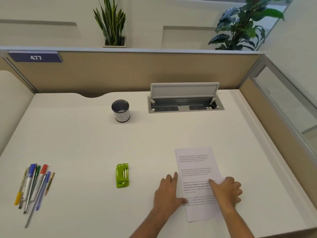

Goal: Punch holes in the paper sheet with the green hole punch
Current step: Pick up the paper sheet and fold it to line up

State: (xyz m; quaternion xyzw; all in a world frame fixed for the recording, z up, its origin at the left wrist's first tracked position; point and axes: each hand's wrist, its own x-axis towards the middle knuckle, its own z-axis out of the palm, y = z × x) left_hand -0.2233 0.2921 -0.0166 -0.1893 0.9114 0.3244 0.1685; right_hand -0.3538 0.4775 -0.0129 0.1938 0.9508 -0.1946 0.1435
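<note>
A printed paper sheet (195,162) lies flat on the white desk at the front right. My left hand (167,191) rests flat at the sheet's left edge, fingers spread, thumb touching the paper. My right hand (226,189) lies on the sheet's right side with the index finger pressing on the text and the other fingers curled. The green hole punch (122,175) sits alone on the desk, well to the left of my left hand, untouched.
Several pens and markers (33,184) lie in a bunch at the front left. A mesh pen cup (120,110) stands farther back. An open cable box (185,103) is set in the desk near the beige partition (137,73).
</note>
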